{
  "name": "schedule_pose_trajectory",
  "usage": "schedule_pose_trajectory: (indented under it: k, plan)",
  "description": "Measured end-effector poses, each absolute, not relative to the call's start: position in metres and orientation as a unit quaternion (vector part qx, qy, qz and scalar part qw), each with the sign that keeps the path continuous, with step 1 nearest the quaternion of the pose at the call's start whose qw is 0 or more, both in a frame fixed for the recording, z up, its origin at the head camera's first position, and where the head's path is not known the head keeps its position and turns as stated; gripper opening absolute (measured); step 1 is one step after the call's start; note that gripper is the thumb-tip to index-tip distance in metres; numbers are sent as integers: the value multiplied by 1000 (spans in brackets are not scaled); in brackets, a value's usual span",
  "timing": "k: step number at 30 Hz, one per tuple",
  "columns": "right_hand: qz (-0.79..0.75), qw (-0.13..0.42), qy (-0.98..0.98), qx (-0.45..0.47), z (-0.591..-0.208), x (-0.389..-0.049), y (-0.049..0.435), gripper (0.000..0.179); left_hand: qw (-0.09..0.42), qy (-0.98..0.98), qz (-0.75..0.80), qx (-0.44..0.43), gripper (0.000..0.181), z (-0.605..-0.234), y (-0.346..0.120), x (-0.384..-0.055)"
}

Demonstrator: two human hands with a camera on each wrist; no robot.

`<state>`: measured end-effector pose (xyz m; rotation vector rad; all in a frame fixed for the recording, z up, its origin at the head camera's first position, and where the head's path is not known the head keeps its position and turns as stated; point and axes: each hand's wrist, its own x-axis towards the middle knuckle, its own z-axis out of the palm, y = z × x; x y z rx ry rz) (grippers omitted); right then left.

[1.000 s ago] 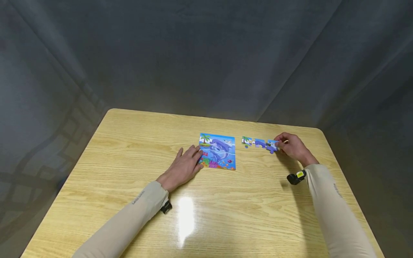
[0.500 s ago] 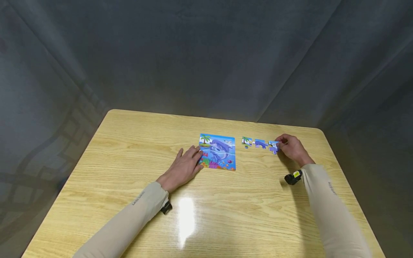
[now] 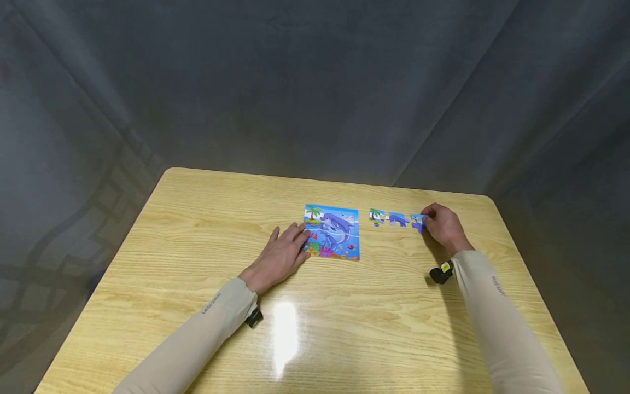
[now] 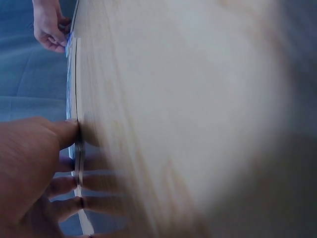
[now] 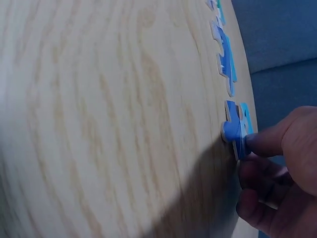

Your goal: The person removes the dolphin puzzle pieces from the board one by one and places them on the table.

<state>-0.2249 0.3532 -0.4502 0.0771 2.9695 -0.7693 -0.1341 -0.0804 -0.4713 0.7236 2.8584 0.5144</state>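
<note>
My left hand (image 3: 276, 258) rests on the table, its fingers lying over the left edge of a square dolphin picture puzzle (image 3: 339, 232). In the left wrist view the thumb (image 4: 67, 131) touches the puzzle's thin edge. To the right of the picture, my right hand (image 3: 445, 229) pinches a blue and purple jigsaw piece (image 5: 232, 126) between thumb and fingers. This piece stands at the right end of a row, a small gap from the dolphin piece (image 3: 397, 220). A palm-tree piece (image 3: 376, 215) lies at the row's left end, close to the dolphin piece.
The wooden table (image 3: 374, 317) has its far edge just beyond the pieces. A dark grey curtain (image 3: 315, 98) hangs behind it and at both sides. Small black cameras sit at both wrists, the right one (image 3: 441, 272) with a yellow label.
My right hand has turned the pinched piece and shifted it slightly right, away from the dolphin piece. The right wrist and forearm have swung left. My left hand has stayed in place.
</note>
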Motion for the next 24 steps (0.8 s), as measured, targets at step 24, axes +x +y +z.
schedule_pose_trajectory:
  k: [24]
  plan:
    - [-303,-55,951,12,-449,-213,313,27,67,952,173,242,45,-474,-79,-137]
